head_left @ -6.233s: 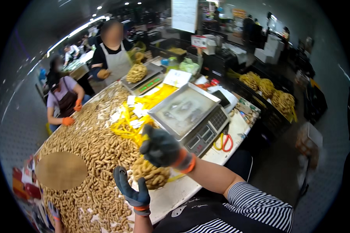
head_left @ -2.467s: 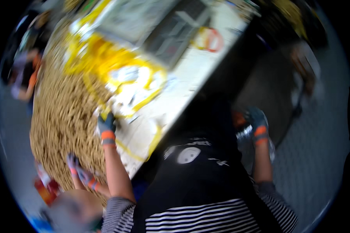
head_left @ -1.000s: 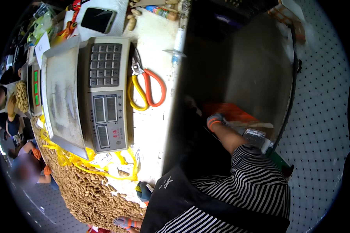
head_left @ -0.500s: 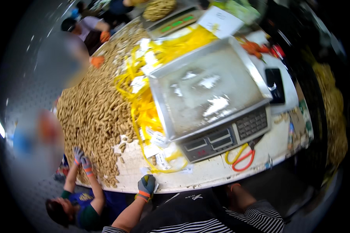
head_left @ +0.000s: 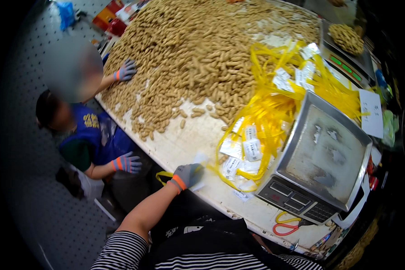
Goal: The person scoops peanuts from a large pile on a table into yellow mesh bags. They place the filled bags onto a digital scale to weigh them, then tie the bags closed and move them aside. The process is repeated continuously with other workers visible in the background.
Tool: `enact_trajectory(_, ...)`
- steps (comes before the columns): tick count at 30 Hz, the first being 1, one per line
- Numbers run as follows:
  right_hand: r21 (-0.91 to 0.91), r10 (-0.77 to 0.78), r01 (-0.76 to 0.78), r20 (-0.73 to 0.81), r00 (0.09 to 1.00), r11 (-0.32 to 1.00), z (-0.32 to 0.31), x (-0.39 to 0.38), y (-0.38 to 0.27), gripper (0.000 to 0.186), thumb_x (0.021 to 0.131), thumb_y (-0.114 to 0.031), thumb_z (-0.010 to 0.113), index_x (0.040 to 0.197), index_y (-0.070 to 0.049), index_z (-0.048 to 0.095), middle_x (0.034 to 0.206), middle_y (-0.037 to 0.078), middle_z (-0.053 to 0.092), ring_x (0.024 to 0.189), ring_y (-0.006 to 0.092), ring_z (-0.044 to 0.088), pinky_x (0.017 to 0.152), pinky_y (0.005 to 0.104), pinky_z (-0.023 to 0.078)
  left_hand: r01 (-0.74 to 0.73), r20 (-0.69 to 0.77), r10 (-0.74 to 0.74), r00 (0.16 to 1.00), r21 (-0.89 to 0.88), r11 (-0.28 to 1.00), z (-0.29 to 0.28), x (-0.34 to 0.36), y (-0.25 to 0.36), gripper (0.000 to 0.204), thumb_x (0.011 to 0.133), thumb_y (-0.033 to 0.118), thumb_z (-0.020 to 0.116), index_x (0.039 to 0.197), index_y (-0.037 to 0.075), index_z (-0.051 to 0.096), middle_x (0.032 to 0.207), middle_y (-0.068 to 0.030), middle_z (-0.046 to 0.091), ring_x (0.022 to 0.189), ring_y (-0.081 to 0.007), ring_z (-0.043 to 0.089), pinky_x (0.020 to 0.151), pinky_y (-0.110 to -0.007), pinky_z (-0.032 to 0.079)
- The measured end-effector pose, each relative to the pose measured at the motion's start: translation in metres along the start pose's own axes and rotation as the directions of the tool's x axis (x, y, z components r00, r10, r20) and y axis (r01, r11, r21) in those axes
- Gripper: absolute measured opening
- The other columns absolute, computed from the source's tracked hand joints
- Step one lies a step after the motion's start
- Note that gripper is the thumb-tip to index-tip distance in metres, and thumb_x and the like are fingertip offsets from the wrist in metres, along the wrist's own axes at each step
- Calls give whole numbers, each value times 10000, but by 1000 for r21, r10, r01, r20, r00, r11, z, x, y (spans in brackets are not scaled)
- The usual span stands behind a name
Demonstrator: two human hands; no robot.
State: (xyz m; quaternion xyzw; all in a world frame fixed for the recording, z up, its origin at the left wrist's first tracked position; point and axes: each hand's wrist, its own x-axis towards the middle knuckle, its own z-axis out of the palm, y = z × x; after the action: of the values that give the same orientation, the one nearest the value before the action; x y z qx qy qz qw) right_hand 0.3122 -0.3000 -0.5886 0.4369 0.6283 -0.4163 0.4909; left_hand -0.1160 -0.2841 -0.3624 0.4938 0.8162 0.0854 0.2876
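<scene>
I'm watching my left hand [head_left: 187,176] clamping a yellow band [head_left: 163,173], loop sticking out leftward; the tangle [head_left: 274,105] is lying rightward; my right hand is hiding, grip unknown.

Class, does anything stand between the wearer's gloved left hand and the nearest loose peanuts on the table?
Nothing visible does: bare white tabletop separates the left hand from the loose peanuts. The nearer scale stands off to the right.
</scene>
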Motion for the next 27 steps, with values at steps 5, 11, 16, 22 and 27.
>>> enact_trajectory(5, -90, -26, 26, 2, 1000, 996, -24, 1, -2, 357, 822, -297, 477, 1085, -100, 617, 1157, 99, 573, 1051, 267, 540, 807, 446, 431, 80, 76, -79, 994, -11, 997, -8, 2, 6, 231, 781, 295, 570, 935, 131, 622, 811, -145, 634, 744, -331, 603, 669, -398, 479)
enact_trajectory(11, -139, -49, 49, 3, 999, 989, -35, 4, -11, 378, 830, -324, 464, 1097, -100, 610, 1173, 103, 563, 1076, 266, 526, 833, 445, 421, 106, 84, -101, 991, -64, 992, -12, 3, 5, 250, 777, 299, 579, 962, 135, 618, 838, -147, 634, 760, -330, 604, 676, -393, 481)
enact_trajectory(16, -150, -61, 62, 9, 998, 987, -33, 6, -22, 396, 837, -346, 454, 1108, -99, 604, 1187, 107, 554, 1096, 265, 514, 855, 444, 413, 105, 84, -100, 991, -54, 993, -5, 1, 1, 305, 793, 352, 565, 989, 124, 618, 857, -142, 641, 783, -325, 610, 708, -388, 480)
enact_trajectory(22, -164, -69, 68, 0, 998, 984, -18, 14, -39, 418, 845, -372, 441, 1120, -99, 596, 1204, 110, 543, 1120, 263, 500, 881, 443, 403, 95, 173, -73, 982, -127, 987, -21, 0, 4, 391, 801, 390, 552, 1063, 102, 589, 931, -161, 634, 857, -335, 604, 761, -381, 471)
enact_trajectory(27, -137, -88, 82, -37, 995, 987, 2, 18, -62, 438, 851, -394, 430, 1131, -98, 590, 1217, 114, 534, 1141, 262, 488, 903, 442, 395, 45, 193, -11, 981, -171, 984, -29, -4, 4, 462, 805, 362, 518, 1177, 89, 506, 976, -195, 619, 885, -347, 595, 793, -406, 459)
